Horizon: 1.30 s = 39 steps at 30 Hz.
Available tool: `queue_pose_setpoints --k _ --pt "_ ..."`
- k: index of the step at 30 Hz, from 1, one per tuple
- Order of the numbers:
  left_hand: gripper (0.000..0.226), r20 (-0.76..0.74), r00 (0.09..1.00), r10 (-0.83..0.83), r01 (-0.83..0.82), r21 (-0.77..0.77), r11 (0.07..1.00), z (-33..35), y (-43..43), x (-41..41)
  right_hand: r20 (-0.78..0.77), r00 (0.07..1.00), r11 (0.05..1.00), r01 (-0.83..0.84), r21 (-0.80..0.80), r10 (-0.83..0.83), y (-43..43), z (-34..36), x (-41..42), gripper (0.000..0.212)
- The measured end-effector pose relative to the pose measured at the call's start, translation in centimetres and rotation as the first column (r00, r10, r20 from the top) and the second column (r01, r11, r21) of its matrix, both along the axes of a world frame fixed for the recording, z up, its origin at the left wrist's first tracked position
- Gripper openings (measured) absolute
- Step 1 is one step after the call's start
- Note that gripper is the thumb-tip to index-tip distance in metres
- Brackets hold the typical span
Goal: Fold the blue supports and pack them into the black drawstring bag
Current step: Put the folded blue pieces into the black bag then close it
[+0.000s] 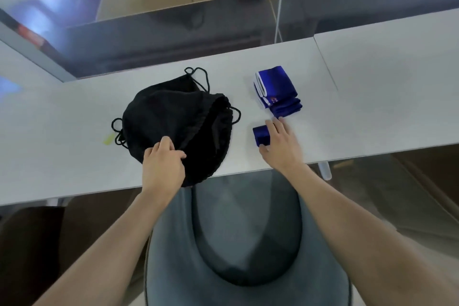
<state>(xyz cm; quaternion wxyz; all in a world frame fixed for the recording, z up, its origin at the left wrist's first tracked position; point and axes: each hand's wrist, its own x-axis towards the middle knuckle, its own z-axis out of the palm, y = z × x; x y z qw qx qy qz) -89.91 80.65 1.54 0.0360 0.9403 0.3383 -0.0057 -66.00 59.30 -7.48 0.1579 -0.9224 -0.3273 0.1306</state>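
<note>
Head view: white table (74, 117) ahead, black drawstring bag (173, 117) at 11 o'clock, blue supports at 1 o'clock.
Step in hand: judging by the layout, folding looks done and packing is on, starting with the small folded support (260, 134).
Left hand (162, 163): fingers curled and pinching the bag's near rim, lifting the fabric off the table.
Right hand (280, 143): fingers spread and fairly straight, thumb at the small support's near edge, index along its right side. It touches the piece but is not clamped on it.
Fingertips: the longest ones reach the folded stack (277, 93), which sits at 12 o'clock from the small piece.
Doing it well: pull that rim up and wide first, so the mouth gapes towards 3 o'clock. Then close thumb and fingers across the fold so it can't spring open, and carry it low to 9 o'clock, straight into the opening.
Watch out: the slippery fabric may unfold if gripped by one layer.
</note>
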Motion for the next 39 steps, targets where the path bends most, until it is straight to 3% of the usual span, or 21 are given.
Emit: queue_pose_setpoints --k 4,6,8,12,15,19,21,26,29,35,39 --pt "0.042 -0.127 0.991 0.041 -0.049 -0.065 0.997 1.1 0.4 0.5 -0.049 0.993 0.978 -0.117 -0.171 0.110 -0.1 -2.5 0.0 0.103" --pt "0.055 -0.119 0.991 0.059 -0.066 -0.053 0.996 1.3 0.9 0.4 0.000 0.986 0.977 -0.163 -0.136 0.164 -0.7 -3.0 -0.6 0.095" --pt "0.067 -0.045 0.993 0.111 -0.113 -0.064 0.992 1.5 1.2 0.0 0.050 0.967 0.966 -0.244 -0.084 0.248 -1.6 -3.2 -1.5 0.079" --pt "0.079 0.189 0.959 0.211 -0.182 -0.159 0.970 2.9 2.4 -1.1 0.092 0.909 0.911 -0.395 -0.120 0.407 -3.0 -3.4 -2.4 0.079" --pt "0.079 0.327 0.912 0.247 -0.173 -0.239 0.955 5.0 3.8 -1.8 0.080 0.926 0.929 -0.368 -0.034 0.370 -3.6 -2.7 -2.9 0.070" --pt "0.086 0.401 0.864 0.305 -0.199 -0.285 0.938 6.7 6.4 -3.0 -0.144 0.975 0.973 -0.145 0.182 0.172 -2.9 -0.1 -5.3 0.042" --pt "0.087 0.407 0.853 0.328 -0.203 -0.321 0.925 6.8 7.5 -3.3 -0.180 0.972 0.953 -0.093 0.288 0.149 -2.1 1.6 -6.7 0.033" --pt "0.082 0.342 0.870 0.356 -0.154 -0.496 0.854 7.2 8.9 -3.5 -0.008 0.991 0.839 -0.110 0.532 0.135 1.8 6.8 -9.4 0.045" --pt "0.080 0.336 0.883 0.327 -0.101 -0.546 0.832 7.7 9.7 -4.1 0.110 0.979 0.761 -0.202 0.617 0.171 5.9 8.6 -10.4 0.054" --pt "0.080 0.324 0.864 0.385 -0.083 -0.662 0.745 7.7 11.2 -4.8 0.018 0.902 0.842 -0.409 0.353 0.431 14.7 7.7 -11.1 0.053" --pt "0.080 0.296 0.835 0.464 -0.101 -0.747 0.658 6.2 11.0 -5.5 0.097 0.799 0.761 -0.596 0.258 0.593 18.3 5.5 -11.6 0.044"
